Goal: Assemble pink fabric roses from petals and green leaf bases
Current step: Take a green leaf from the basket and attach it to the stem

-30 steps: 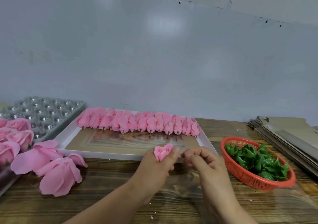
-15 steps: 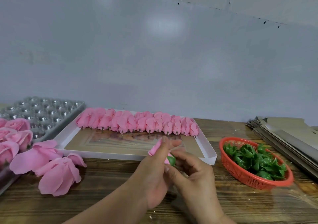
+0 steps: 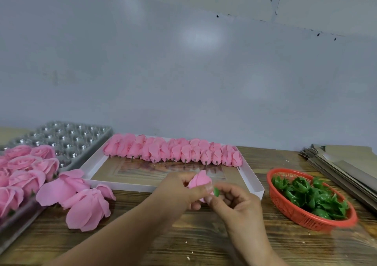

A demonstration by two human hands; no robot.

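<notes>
Left hand [image 3: 179,190] grips pink bud [image 3: 199,181]; right hand [image 3: 238,206] pinches leaf base [image 3: 216,191].

A stack of flat cardboard sheets [image 3: 342,169] lies on the wooden table [image 3: 204,243] below a grey wall [image 3: 183,71].

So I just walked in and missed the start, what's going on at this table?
A person is making fabric roses. The left hand grips a pink fabric rosebud, and the right hand pinches a small green leaf base against its bottom. More pink buds line the back of a white shallow tray, a red plastic basket holds green leaf bases, and finished pink roses sit at left.
</notes>
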